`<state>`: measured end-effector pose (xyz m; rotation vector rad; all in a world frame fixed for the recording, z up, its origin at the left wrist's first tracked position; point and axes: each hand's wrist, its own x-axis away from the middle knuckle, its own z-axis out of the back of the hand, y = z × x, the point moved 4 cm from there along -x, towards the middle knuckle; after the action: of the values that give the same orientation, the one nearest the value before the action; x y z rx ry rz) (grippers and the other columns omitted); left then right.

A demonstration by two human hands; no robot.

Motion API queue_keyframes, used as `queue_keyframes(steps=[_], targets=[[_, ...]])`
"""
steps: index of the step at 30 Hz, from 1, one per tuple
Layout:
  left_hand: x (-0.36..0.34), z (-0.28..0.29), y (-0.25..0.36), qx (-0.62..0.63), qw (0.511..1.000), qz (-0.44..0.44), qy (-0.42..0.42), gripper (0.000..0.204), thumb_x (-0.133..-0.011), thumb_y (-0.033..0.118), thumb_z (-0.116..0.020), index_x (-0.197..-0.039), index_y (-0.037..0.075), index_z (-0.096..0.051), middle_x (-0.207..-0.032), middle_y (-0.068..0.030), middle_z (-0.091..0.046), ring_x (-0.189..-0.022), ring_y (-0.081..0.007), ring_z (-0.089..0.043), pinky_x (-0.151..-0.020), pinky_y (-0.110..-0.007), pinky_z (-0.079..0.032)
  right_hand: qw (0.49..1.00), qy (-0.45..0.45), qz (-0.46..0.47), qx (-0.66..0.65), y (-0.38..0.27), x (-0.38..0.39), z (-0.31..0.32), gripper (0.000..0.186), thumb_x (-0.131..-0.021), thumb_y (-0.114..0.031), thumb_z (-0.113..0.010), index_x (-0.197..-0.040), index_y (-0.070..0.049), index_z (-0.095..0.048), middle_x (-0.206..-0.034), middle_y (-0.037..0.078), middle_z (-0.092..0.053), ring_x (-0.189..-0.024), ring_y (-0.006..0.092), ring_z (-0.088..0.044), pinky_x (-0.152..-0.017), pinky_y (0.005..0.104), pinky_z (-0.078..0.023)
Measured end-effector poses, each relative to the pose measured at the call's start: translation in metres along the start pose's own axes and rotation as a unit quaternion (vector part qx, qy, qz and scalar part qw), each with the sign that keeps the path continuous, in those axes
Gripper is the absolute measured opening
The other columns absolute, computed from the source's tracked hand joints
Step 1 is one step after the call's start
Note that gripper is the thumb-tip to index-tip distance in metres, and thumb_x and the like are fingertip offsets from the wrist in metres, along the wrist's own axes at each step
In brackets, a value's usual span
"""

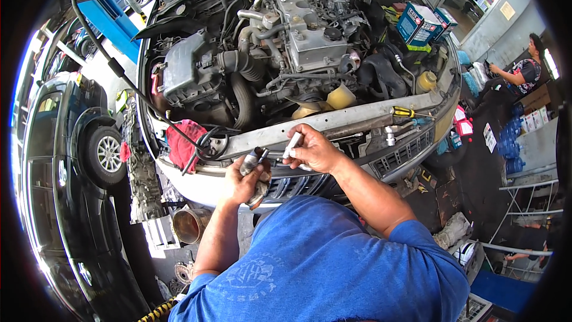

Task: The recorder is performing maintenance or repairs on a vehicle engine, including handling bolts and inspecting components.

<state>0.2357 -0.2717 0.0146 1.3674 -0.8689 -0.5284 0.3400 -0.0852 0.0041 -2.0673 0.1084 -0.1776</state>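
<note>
Bent forearms rising toward front crossmember (333,120). Left hand (243,183) clenched around short metal tube (254,159), just below crossmember. Right hand (314,150) pinching small white tube (292,144), against crossmember's lower edge. Red rag (182,141) at crossmember's left end; yellow-handled screwdriver (404,111) atop it, right.

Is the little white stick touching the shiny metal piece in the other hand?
Apart. The head view shows a gap of dark grille between the white stick in the right hand and the metal piece in the left hand.

Sunlit open-air garage: a black car (71,161) stands left of the open engine bay (286,42); dark stained floor (476,173) to its right.
</note>
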Motion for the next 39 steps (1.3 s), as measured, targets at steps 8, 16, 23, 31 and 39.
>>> queue_keyframes(steps=[8,16,23,31,39], targets=[[-0.016,-0.018,0.017,-0.065,0.997,-0.017,-0.040,0.021,-0.093,0.013,-0.063,-0.106,-0.002,-0.058,-0.081,-0.0060,-0.068,-0.075,-0.0121,-0.065,-0.069,-0.027,-0.052,0.996,0.051,0.013,0.067,-0.020,0.021,0.007,0.014,-0.089,-0.002,-0.060,-0.103,-0.001,-0.055,-0.092,0.009,-0.064,-0.082,0.0162,-0.067,-0.064,0.0257,-0.056],[-0.020,-0.023,0.032,-0.034,0.994,-0.022,-0.102,0.020,-0.093,0.006,-0.058,-0.109,-0.004,-0.057,-0.084,-0.0081,-0.067,-0.076,-0.0148,-0.066,-0.068,-0.029,-0.053,0.986,0.028,-0.021,0.164,-0.027,0.027,-0.001,0.021,-0.091,-0.004,-0.058,-0.111,0.003,-0.059,-0.087,0.010,-0.066,-0.076,0.0132,-0.066,-0.061,0.0245,-0.054],[-0.023,-0.022,0.058,-0.194,0.966,-0.143,-0.090,0.013,-0.084,0.007,-0.066,-0.091,-0.003,-0.060,-0.074,-0.0111,-0.069,-0.073,-0.0163,-0.068,-0.065,-0.031,-0.053,0.992,0.032,-0.030,0.118,-0.036,0.028,-0.004,0.022,-0.091,-0.005,-0.057,-0.110,0.006,-0.059,-0.087,0.011,-0.066,-0.072,0.0133,-0.065,-0.059,0.0243,-0.055],[-0.025,-0.027,0.053,-0.078,0.983,-0.067,-0.155,0.019,-0.087,0.006,-0.064,-0.103,-0.003,-0.062,-0.086,-0.0082,-0.068,-0.076,-0.0154,-0.064,-0.069,-0.030,-0.051,0.914,-0.024,0.180,0.363,-0.061,0.039,-0.013,0.021,-0.086,0.000,-0.062,-0.107,0.001,-0.062,-0.089,0.009,-0.066,-0.081,0.0148,-0.065,-0.071,0.0278,-0.053],[-0.022,-0.032,0.054,0.045,0.985,0.008,-0.167,0.022,-0.089,0.005,-0.062,-0.109,-0.004,-0.061,-0.089,-0.0081,-0.066,-0.077,-0.0156,-0.064,-0.069,-0.029,-0.052,0.882,-0.039,0.194,0.428,-0.072,0.042,-0.019,0.023,-0.084,0.000,-0.062,-0.107,0.002,-0.062,-0.088,0.009,-0.065,-0.078,0.0172,-0.066,-0.069,0.0285,-0.053]])
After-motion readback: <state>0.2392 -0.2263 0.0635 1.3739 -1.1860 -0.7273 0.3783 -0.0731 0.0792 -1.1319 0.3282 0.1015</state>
